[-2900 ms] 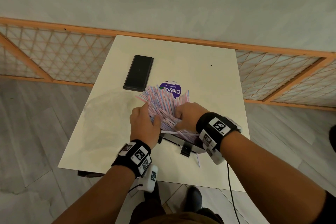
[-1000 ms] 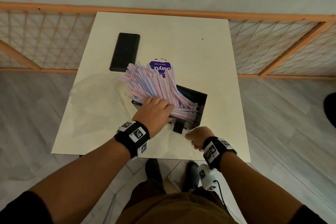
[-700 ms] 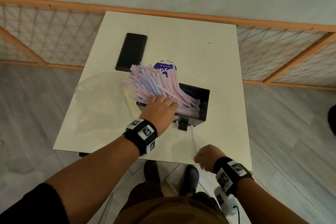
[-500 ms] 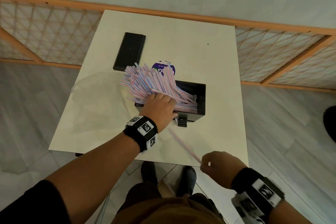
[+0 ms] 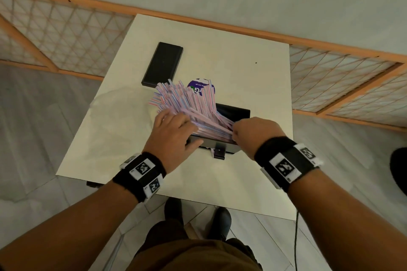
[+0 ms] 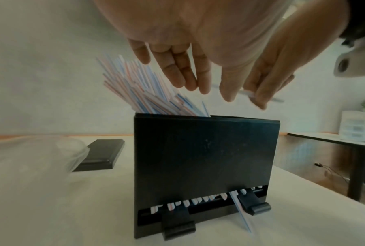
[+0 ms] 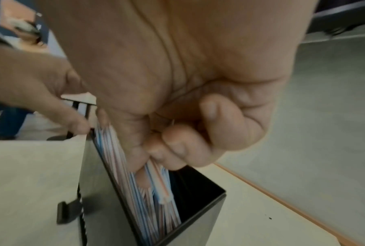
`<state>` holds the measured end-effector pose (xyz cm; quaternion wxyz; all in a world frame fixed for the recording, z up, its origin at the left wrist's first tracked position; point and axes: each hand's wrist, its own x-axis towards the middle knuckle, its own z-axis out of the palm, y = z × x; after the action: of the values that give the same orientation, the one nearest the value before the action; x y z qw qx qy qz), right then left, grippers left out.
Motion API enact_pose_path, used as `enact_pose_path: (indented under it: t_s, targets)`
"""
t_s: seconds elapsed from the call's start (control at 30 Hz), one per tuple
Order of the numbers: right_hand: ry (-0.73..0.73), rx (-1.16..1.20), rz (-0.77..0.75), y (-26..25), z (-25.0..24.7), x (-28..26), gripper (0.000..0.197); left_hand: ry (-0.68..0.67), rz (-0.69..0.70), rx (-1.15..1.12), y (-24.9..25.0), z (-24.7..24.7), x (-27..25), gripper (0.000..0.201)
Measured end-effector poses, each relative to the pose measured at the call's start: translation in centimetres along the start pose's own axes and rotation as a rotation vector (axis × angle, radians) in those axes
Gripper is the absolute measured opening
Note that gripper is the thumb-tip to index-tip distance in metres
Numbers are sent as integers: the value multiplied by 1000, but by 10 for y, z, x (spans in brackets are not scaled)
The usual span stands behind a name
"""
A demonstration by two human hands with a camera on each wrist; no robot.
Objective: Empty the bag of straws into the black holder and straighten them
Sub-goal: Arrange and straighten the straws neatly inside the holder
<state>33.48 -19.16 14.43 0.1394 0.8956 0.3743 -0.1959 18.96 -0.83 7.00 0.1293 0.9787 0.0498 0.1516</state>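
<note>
While the left hand (image 5: 174,132) lies flat on straws (image 5: 187,103) leaning from the black holder (image 6: 204,159), the right hand's (image 5: 255,132) grip pinches one.

Black holder (image 5: 239,113) stands on cream surface (image 5: 253,86), near front edge. Striped straws (image 5: 187,103) fan out of holder, leaning far-left. Left hand (image 5: 174,134) rests on straw bundle, fingers extended. Right hand (image 5: 253,131) at holder's right side, fingers curled at straws. Black lid (image 5: 163,65) lies flat beyond. Clear bag (image 5: 116,112) lies left; purple label (image 5: 199,88) shows behind straws.

Black holder (image 5: 233,112), pink-and-blue striped straws (image 5: 189,103), cream table (image 5: 242,68), black-and-white marker wristbands (image 5: 141,169)
</note>
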Motion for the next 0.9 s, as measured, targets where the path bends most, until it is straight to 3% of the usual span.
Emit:
enact_pose_path:
  t_s: [0.13,0.3,0.43,0.53,0.67,0.77,0.9]
  targets:
    - [-72,-55,-73,-23,7,31,23,3,-102,-46,-4,-4,-10,24]
    - [-46,142,-49,-17,6,52,23,-38,-113,-58,-10,-5,-1,17]
    - [-28,281,68,-8,1,69,32,-112,-42,-60,-11,-3,10,35]
    - [-120,289,123,-10,8,83,27,-176,43,-22,-10,0,17,19]
    - [-222,256,104,-18,12,89,36,-162,27,15,-17,0,25,32]
    - [-232,309,100,-23,13,91,47,-107,-13,14,-21,-5,28,18]
    - [-233,372,101,-22,13,92,49,-97,-40,-29,-18,-2,27,32]
